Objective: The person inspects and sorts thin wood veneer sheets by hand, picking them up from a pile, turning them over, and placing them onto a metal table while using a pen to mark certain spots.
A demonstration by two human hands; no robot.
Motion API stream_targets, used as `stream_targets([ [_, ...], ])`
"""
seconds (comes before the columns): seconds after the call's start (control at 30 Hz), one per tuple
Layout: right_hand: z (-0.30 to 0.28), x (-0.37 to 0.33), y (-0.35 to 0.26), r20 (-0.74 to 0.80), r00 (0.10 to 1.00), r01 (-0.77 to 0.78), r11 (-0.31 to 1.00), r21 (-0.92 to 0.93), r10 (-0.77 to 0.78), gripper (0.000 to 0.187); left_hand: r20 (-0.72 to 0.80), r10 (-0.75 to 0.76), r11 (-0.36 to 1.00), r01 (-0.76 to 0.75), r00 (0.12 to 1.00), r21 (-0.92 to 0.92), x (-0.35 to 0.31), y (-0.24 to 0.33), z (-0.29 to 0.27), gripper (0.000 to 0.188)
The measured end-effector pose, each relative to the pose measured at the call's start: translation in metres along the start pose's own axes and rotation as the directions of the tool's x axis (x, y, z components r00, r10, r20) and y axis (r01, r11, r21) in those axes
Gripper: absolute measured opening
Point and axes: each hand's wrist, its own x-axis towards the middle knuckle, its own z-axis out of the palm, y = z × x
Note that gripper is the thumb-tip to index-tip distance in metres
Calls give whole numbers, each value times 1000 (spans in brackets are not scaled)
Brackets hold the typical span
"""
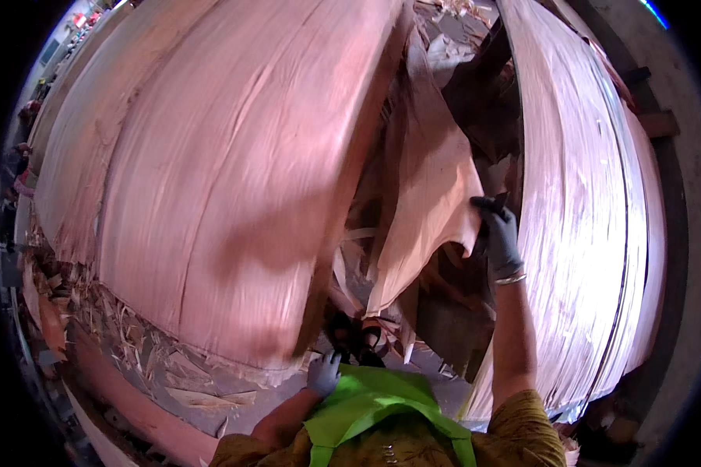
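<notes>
My right hand (pixel 501 233), in a grey glove with dark fingertips, reaches forward in the gap between two stacks of wood veneer. Its fingers are closed on the right edge of a torn piece of veneer (pixel 428 187). This piece is curled and ragged, narrowing to a point near my feet. My left hand (pixel 324 375), also gloved, is low beside my green apron (pixel 378 397), near the bottom corner of the left stack. It holds nothing that I can see, and its fingers look loosely apart.
A broad stack of reddish veneer sheets (pixel 234 179) rises on the left. Another stack (pixel 576 210) stands close on the right, brightly lit. Veneer scraps (pixel 187 373) litter the floor at the lower left. My feet (pixel 358 338) are between the stacks.
</notes>
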Motion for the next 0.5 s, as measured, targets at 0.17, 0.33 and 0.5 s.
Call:
stream_targets([
  [0.17,24,-41,-124,54,992,104,982,160,-114,29,-18,-188,960,180,982,-214,47,22,-82,80],
  [0.33,17,-73,-196,156,889,425,903,68,-430,37,-286,-107,932,-3,952,-361,121,28,-136,79],
  [0.5,32,-116,-283,33,863,496,857,137,-504,43,-476,37,927,-208,879,-313,201,52,-224,59],
])
